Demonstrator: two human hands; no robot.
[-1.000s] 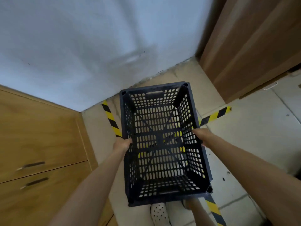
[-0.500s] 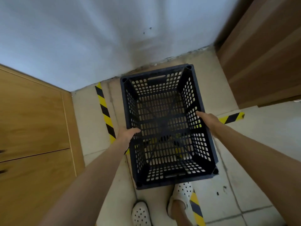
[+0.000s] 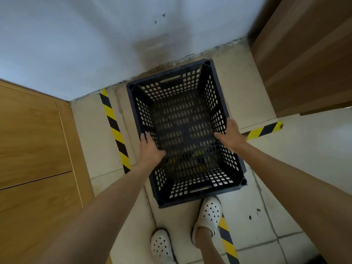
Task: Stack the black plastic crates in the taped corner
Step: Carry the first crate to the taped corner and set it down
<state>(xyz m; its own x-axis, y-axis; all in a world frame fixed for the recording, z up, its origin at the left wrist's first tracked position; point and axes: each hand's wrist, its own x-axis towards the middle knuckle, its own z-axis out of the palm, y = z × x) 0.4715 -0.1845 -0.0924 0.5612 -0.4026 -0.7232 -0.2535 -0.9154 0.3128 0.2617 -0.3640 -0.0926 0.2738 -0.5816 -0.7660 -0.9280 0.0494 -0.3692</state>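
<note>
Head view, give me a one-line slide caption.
Both hands, left hand and right hand, grip a black crate inside the striped floor tape.

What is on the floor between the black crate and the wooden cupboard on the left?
In the head view, a yellow-and-black tape strip runs along the pale floor between the crate and the cupboard.

Wall (image 3: 95,44): pale, straight ahead of me, with a dark smudge and a few small marks low down where it meets the floor.
Cabinet on my left (image 3: 32,149): light wood, a thin seam running across its front.
Wooden panels on my right (image 3: 308,54): darker brown, standing against the wall.
Floor (image 3: 314,168): pale tiles with thin grout lines and a few dark specks to my right.
My shoes (image 3: 210,213): white clogs with holes, one foot ahead of the other (image 3: 161,243).
</note>
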